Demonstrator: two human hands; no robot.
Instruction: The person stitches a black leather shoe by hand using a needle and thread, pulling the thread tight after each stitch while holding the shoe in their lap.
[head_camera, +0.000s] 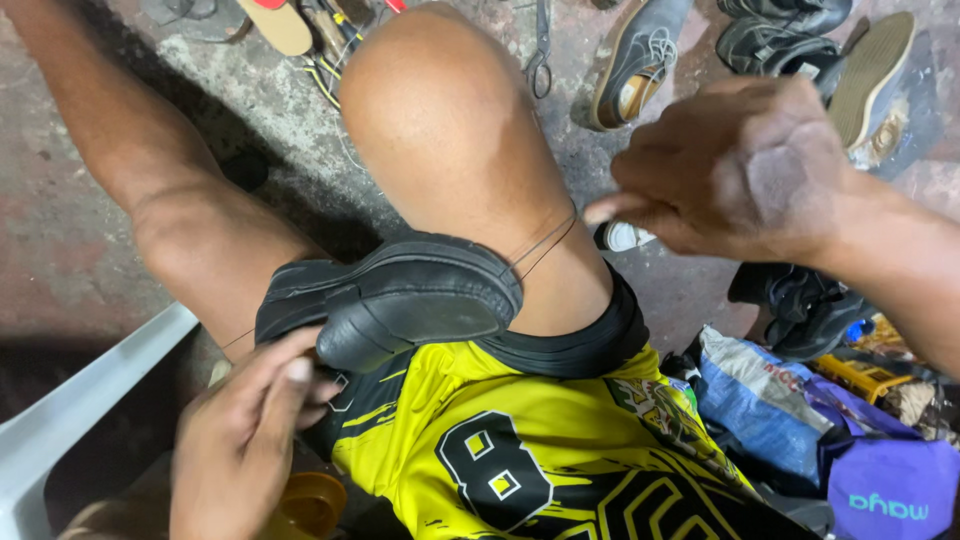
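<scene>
A black shoe (400, 295) lies sole-up between my thighs, its toe resting against my right leg. My left hand (245, 430) presses on the shoe's heel from below, fingers bent against it. My right hand (735, 165) is raised to the right, fingers pinched on a thin thread (545, 240) that runs taut from the shoe's toe edge across my thigh. Whether a needle is in the fingers, I cannot tell.
On the stained concrete floor lie scissors (540, 55), a grey lace-up shoe (640, 60), black shoes (790, 40) and a loose sole (870, 75). Bags (770, 400) and more black footwear (800, 305) sit at right. A white plastic chair edge (80, 400) is at left.
</scene>
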